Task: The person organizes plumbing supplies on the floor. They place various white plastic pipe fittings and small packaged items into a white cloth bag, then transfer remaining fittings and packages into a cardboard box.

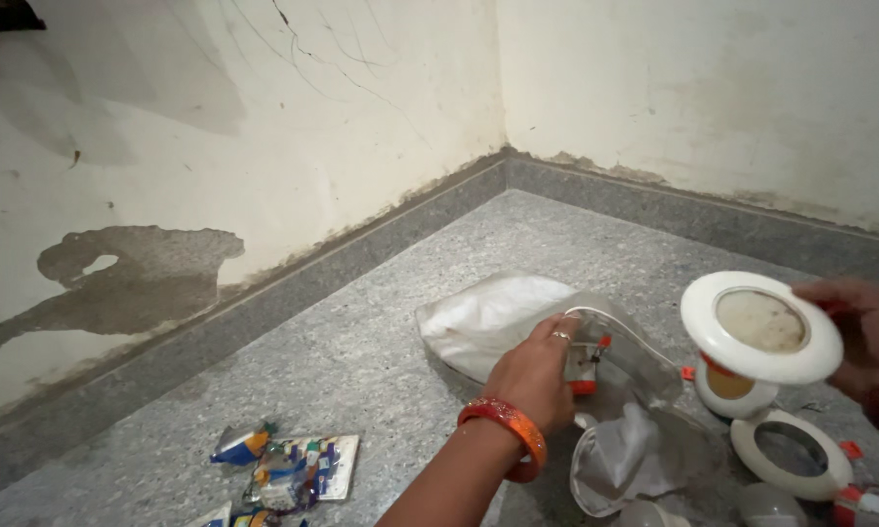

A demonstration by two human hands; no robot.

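My left hand (537, 376), with an orange bangle at the wrist and a ring on one finger, reaches into a clear plastic bag (503, 317) lying on the grey stone floor. Its fingers rest on a small white and orange part (584, 366) at the bag's mouth. My right hand (864, 337) holds a round white light fitting (759, 327) by its rim, lifted and tilted toward me. Under it stands a second white fitting with an orange clip (734, 388).
A white ring (791, 454) lies on the floor at the right, with more white and orange parts (874, 506) by the bottom edge. Torn colourful packaging (288, 468) lies at the lower left. Two stained walls meet in a corner (503, 156) behind.
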